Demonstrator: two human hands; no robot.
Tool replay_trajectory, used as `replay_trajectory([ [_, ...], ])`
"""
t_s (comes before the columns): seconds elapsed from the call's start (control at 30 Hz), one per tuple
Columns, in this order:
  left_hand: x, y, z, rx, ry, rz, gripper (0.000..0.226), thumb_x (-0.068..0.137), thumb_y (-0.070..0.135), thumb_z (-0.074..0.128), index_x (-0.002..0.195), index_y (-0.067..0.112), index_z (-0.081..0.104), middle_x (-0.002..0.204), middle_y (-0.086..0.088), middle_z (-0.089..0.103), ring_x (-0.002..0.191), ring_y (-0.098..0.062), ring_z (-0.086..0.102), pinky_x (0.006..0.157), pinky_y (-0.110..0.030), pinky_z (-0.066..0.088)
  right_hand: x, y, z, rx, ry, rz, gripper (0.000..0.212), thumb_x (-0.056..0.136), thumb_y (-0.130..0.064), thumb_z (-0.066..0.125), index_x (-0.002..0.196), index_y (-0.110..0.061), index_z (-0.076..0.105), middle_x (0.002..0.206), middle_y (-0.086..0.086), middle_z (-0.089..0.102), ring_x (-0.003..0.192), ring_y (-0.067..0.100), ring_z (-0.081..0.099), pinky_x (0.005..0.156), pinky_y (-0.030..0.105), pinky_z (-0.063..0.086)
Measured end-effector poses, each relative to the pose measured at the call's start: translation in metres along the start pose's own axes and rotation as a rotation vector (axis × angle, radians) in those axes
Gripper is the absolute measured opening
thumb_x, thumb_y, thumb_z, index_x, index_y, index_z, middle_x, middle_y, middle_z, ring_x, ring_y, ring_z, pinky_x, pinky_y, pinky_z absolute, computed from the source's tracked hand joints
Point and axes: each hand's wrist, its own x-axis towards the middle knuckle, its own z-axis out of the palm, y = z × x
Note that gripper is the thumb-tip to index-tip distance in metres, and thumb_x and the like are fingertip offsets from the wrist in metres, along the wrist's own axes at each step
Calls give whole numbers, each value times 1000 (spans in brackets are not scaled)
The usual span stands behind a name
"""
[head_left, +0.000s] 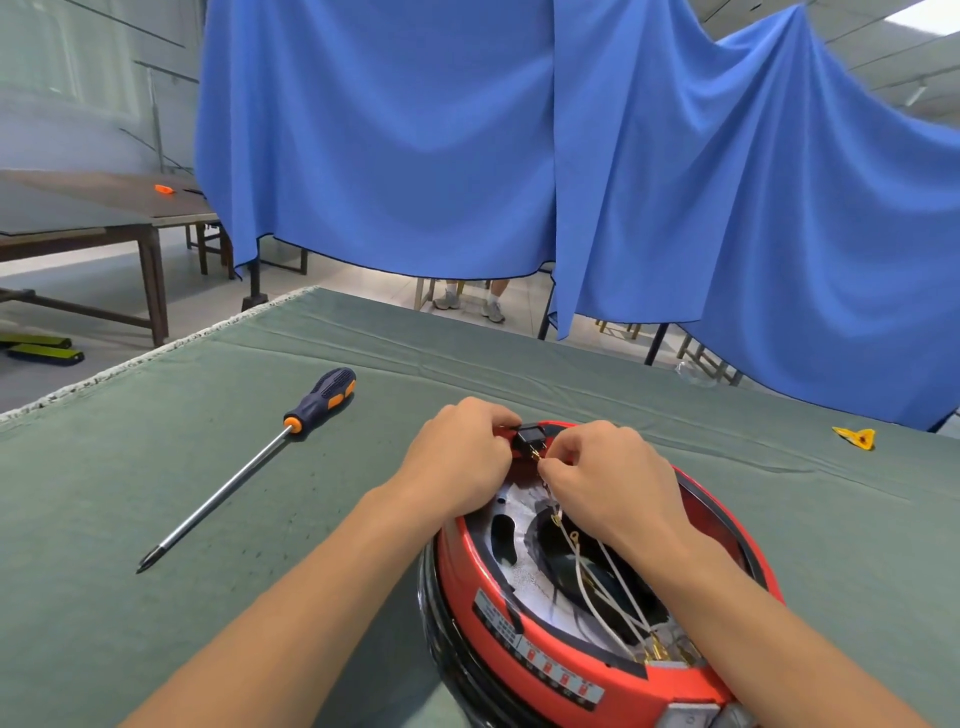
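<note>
A round red and black appliance (545, 654) lies upside down on the green cloth, its open base showing metal and several white wires (602, 582). At its far rim sits a small black switch block (531, 435) with brass terminals. My left hand (457, 457) grips the block from the left. My right hand (613, 478) pinches a wire end with a brass connector right at the block's terminals. Both forearms reach in from the bottom of the view.
A long screwdriver (244, 467) with a dark blue and orange handle lies left of the appliance. A small yellow scrap (857, 437) lies far right. The green-covered table (156, 597) ends at its left edge. Blue curtains (415, 130) hang behind; a person's feet (470, 302) show beneath.
</note>
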Motion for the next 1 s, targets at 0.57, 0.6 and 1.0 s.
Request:
replay_trajectory([
  [0.57, -1, 0, -1, -25, -7, -18, 40, 85, 7, 48, 115, 23, 68, 118, -2, 68, 116, -24, 57, 99, -39, 45, -1, -4, 1, -37, 7, 14, 18, 84, -30, 53, 77, -28, 70, 67, -8, 57, 63, 14, 49, 49, 22, 30],
  [0.6, -1, 0, -1, -22, -6, -20, 40, 85, 7, 48, 116, 23, 68, 119, -2, 67, 117, -23, 57, 99, -38, 45, -1, -4, 1, -42, 7, 16, 18, 84, -30, 53, 78, -28, 70, 68, -8, 57, 65, 15, 49, 51, 24, 31],
  [1.0, -2, 2, -2, 4, -6, -25, 40, 86, 9, 48, 118, 25, 66, 120, -1, 67, 117, -23, 56, 100, -38, 45, 0, -5, 5, -54, 34, -44, 19, 85, -27, 51, 79, -22, 68, 69, -5, 60, 69, 18, 53, 56, 27, 36],
])
